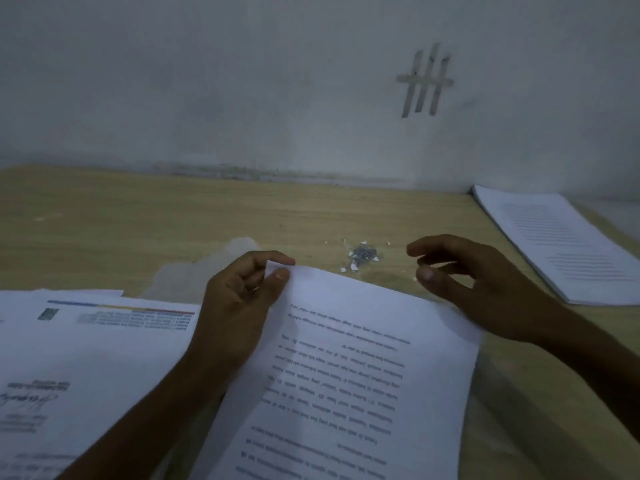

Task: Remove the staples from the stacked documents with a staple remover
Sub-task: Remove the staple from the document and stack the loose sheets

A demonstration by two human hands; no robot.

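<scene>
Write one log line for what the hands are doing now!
left hand: pinches document corner | right hand: open, empty | staple pile: on table

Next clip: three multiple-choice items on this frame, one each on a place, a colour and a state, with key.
1. Where is the small pile of loose metal staples and paper scraps? A in a tray; B on the light wooden table; C on the floor.
2. The table's colour? A black; B red; C pale tan.
3. The left hand? A pinches the printed white sheet's top corner; B lies flat; C grips a stapler.
Key: B, bare wood beyond the sheet; C, pale grain shows; A, thumb and finger clamp it.
</scene>
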